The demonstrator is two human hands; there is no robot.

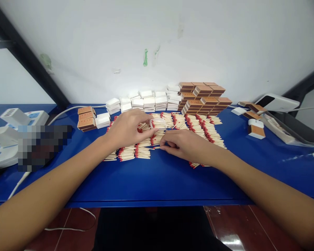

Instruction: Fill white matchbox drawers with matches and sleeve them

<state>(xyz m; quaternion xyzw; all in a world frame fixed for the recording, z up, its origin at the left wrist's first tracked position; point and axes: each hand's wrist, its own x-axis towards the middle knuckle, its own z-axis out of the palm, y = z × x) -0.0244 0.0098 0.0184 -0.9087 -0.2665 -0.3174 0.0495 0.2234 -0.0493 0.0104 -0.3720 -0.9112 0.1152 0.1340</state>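
My left hand [128, 128] holds a small white matchbox tray [158, 123] by its left end, fingers closed round it, just above the matches. My right hand [184, 144] rests on the blue table [157, 181] with its fingers curled over a bundle of red-tipped matches [157, 139]. Rows of bundled matches [202, 129] lie spread across the table's middle, under and beyond both hands.
White inner trays [146, 102] and brown matchbox sleeves [202, 97] are stacked along the wall. A few more boxes [86, 119] lie at the left and a single box [256, 129] at the right. Power strips [5, 139] with a cable sit far left, a white device [277, 103] far right.
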